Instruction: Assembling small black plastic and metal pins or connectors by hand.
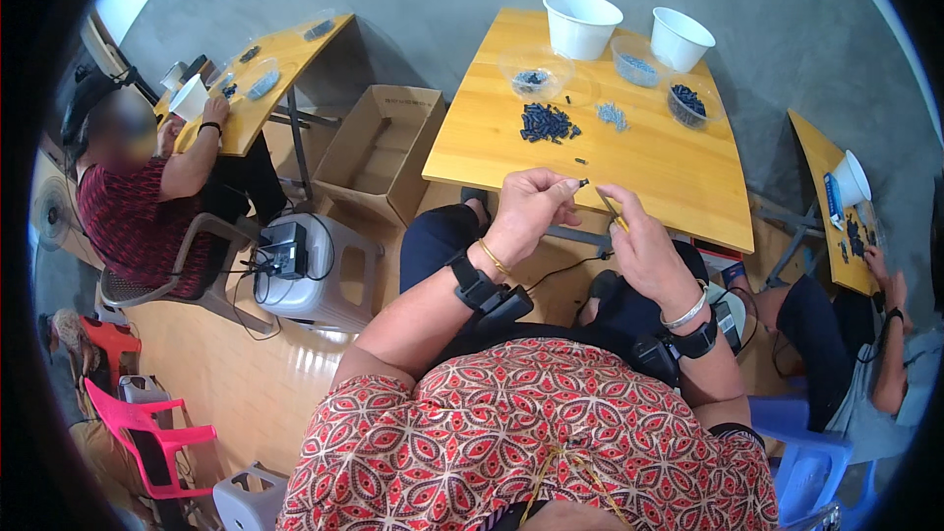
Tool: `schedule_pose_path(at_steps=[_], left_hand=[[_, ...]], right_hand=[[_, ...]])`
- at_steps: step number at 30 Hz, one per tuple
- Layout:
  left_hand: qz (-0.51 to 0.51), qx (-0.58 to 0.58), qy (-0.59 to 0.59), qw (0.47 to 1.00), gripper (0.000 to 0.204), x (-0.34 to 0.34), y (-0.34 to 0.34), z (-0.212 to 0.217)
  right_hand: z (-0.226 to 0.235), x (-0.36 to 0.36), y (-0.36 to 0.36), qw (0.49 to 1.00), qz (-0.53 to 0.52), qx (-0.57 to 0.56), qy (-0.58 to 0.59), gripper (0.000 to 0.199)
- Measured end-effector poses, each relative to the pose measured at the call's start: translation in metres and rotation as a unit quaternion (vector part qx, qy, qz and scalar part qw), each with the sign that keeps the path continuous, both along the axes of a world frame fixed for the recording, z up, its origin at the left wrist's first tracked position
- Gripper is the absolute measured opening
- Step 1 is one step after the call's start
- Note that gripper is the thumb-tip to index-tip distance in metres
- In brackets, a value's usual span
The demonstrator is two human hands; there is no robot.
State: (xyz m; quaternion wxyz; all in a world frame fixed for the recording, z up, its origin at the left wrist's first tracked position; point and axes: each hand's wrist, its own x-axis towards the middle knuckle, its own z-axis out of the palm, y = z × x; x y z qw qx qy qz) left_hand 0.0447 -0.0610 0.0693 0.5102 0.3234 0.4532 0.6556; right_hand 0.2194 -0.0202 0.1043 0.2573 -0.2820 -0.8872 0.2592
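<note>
Hands meet above the lap of a seated person in a red patterned top: the left hand (531, 205) pinches a tiny dark part (583, 182) between thumb and fingertips, and the right hand (639, 236) is closed around a thin yellowish rod (612, 208) whose tip points toward that part. Both sit in mid-air just short of the near edge of the wooden worktop (639, 172), not over it. Farther back on the worktop lie a loose pile of dark blue parts (547, 123), a smaller scatter of pale pieces (612, 115), three clear shallow bowls and two white tubs (582, 23).

The likeliest mishap is a dropped part. It is held by the fingertips alone with nothing beneath but knees and floor, so a slight slip or a push from the rod slightly off line could flick it away, where so small a piece would be hard to find. A few stray bits (578, 160) also lie near the pile, and a sleeve could sweep them off.
</note>
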Motion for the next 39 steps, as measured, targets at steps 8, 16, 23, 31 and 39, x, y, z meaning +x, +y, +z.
schedule_pose_path(at_steps=[8,16,23,31,39], left_hand=[[-0.083,-0.029,-0.177,0.98,0.014,-0.019,0.013,-0.019],[-0.089,-0.053,-0.171,0.98,0.017,-0.023,0.016,-0.021],[-0.079,-0.048,-0.152,0.984,0.018,-0.02,0.021,-0.03],[-0.081,-0.028,-0.124,0.989,0.018,-0.02,0.022,-0.03],[0.033,0.023,-0.006,0.999,0.008,-0.009,0.036,-0.04]], right_hand=[[-0.077,0.017,0.146,0.963,-0.223,0.129,-0.078,0.033],[-0.087,0.007,0.15,0.941,-0.208,0.262,-0.039,0.027],[-0.041,-0.032,0.072,0.983,0.037,-0.089,0.156,0.014],[-0.046,-0.044,0.069,0.982,0.073,-0.063,0.162,0.008],[-0.074,-0.058,0.065,0.973,-0.003,-0.037,0.227,0.006]])
